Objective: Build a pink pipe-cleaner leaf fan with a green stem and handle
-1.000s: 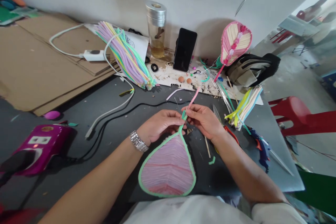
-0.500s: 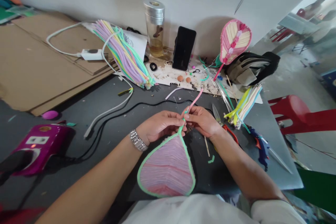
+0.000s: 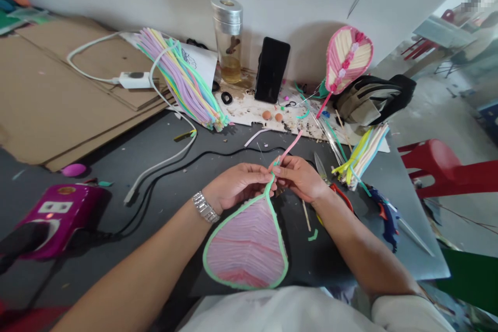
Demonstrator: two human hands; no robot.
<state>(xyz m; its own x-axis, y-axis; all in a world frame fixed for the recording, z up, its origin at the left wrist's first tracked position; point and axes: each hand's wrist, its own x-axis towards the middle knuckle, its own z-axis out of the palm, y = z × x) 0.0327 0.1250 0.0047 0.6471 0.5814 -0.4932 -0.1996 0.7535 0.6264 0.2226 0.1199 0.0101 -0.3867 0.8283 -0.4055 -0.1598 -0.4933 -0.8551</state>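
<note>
A teardrop-shaped fan of pink pipe cleaners (image 3: 247, 249) with a green rim lies in front of me, its point facing away. My left hand (image 3: 233, 184), a metal watch on its wrist, pinches the fan's neck where the green rim ends meet. My right hand (image 3: 299, 177) is closed on the pink pipe cleaner stem (image 3: 290, 148), which sticks up and away from the neck. Both hands touch at the neck.
A bundle of pastel pipe cleaners (image 3: 181, 78), a glass bottle (image 3: 229, 41), a black phone (image 3: 273, 69) and a finished fan (image 3: 347, 59) stand along the wall. A magenta glue gun (image 3: 54, 215) sits left, cardboard (image 3: 50, 98) behind it. More pipe cleaners (image 3: 360, 158) and scissors lie right.
The hands stay at the fan's neck; the fingers shifted slightly along the stem. The view drifted a little.
</note>
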